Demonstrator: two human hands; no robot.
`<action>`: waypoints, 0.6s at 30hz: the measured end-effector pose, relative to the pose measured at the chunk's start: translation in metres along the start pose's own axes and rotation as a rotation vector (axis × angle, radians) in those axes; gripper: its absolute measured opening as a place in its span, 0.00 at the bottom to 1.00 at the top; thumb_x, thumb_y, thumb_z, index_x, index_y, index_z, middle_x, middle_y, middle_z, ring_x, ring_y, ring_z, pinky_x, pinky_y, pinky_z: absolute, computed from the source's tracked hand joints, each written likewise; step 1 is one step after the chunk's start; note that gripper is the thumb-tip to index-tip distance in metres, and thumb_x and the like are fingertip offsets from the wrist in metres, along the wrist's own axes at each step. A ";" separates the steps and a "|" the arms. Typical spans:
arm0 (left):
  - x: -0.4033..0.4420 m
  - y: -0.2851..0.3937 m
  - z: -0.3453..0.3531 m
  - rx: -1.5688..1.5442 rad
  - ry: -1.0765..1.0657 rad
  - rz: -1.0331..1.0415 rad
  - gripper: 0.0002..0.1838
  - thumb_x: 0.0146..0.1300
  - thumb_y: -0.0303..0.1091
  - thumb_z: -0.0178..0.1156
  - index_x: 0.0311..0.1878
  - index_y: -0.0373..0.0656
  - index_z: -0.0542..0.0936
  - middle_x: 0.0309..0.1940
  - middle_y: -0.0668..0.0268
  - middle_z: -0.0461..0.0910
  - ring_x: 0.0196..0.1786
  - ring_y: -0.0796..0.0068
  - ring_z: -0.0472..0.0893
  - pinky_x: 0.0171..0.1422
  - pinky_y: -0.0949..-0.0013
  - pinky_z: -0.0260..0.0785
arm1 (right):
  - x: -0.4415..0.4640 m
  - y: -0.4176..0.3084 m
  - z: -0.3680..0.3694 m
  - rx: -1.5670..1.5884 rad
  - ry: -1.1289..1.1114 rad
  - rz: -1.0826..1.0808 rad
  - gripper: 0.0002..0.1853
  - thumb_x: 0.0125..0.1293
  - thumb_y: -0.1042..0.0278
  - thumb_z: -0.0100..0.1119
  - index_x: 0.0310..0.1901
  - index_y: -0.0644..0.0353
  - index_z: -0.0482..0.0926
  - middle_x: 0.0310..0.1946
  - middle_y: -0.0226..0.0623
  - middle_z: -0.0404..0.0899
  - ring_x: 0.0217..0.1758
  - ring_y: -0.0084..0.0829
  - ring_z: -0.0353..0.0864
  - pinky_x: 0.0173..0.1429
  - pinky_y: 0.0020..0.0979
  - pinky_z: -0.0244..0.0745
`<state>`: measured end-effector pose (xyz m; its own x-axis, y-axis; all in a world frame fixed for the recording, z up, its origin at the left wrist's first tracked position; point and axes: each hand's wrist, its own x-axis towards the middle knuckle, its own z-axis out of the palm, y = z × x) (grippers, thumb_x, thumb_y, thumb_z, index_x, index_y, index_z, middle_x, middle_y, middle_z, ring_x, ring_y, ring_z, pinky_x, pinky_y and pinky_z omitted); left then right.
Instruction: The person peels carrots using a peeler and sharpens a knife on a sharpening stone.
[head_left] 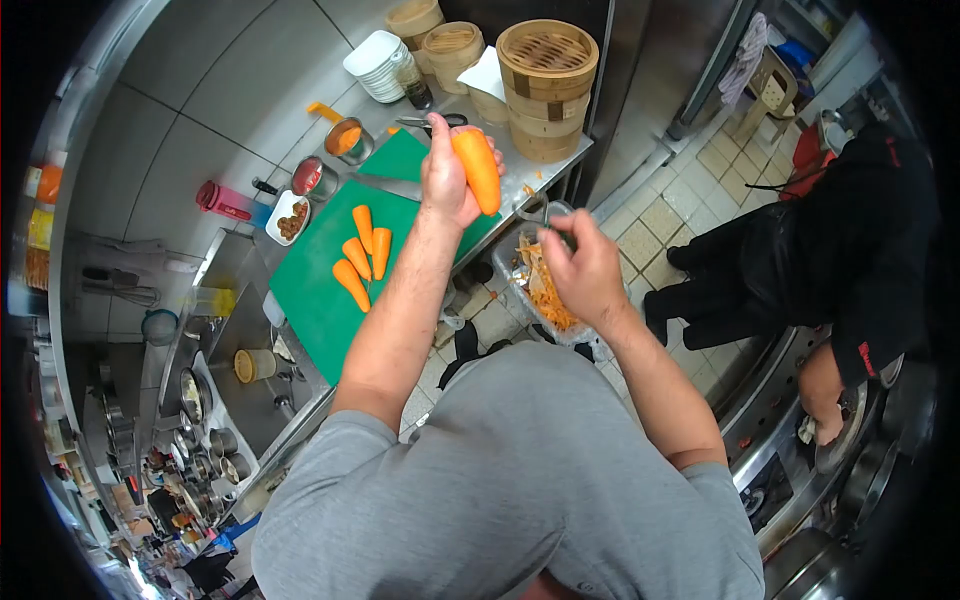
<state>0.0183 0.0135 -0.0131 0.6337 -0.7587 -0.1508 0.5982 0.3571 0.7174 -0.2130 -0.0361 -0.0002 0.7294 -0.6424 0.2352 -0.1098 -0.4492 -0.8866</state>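
Note:
My left hand (446,183) is closed around a large peeled-looking carrot (478,172), held up over the edge of the counter. My right hand (586,268) grips a peeler (534,206), whose metal head shows just below the carrot's tip, apart from it. Under my right hand stands a clear plastic bin (512,287) with orange peelings (541,288) in it. Several smaller carrots (362,243) lie on the green cutting board (312,290). A knife (388,186) lies near the board's far edge, partly hidden behind my left wrist.
Bamboo steamers (545,110) and stacked white dishes (375,68) stand at the counter's back. A white dish of brown food (289,219) and metal cups (314,178) line the wall side. A sink (262,345) is left. A co-worker in black (775,255) stands at right.

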 end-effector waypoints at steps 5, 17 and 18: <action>0.006 -0.018 0.013 0.028 0.026 0.013 0.40 0.77 0.75 0.43 0.49 0.39 0.76 0.35 0.61 0.78 0.35 0.64 0.81 0.41 0.57 0.79 | 0.042 -0.028 0.000 0.137 0.079 -0.092 0.12 0.71 0.70 0.68 0.49 0.67 0.78 0.37 0.52 0.88 0.35 0.45 0.89 0.41 0.39 0.82; -0.005 -0.009 0.029 0.043 0.166 0.088 0.39 0.78 0.74 0.41 0.50 0.41 0.75 0.34 0.61 0.76 0.36 0.63 0.77 0.43 0.56 0.75 | 0.024 -0.024 -0.003 -0.052 0.077 -0.103 0.12 0.69 0.69 0.70 0.49 0.64 0.78 0.35 0.50 0.86 0.39 0.54 0.88 0.43 0.46 0.82; -0.006 -0.008 0.032 0.017 0.183 0.079 0.39 0.78 0.74 0.41 0.50 0.41 0.75 0.34 0.61 0.76 0.36 0.63 0.77 0.43 0.56 0.75 | 0.025 -0.018 0.002 -0.077 0.052 -0.124 0.12 0.70 0.68 0.70 0.48 0.64 0.79 0.36 0.50 0.86 0.39 0.54 0.88 0.43 0.47 0.82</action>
<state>-0.0055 -0.0023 0.0039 0.7579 -0.6164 -0.2135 0.5356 0.4011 0.7431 -0.1913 -0.0431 0.0213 0.7051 -0.6092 0.3628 -0.0741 -0.5722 -0.8168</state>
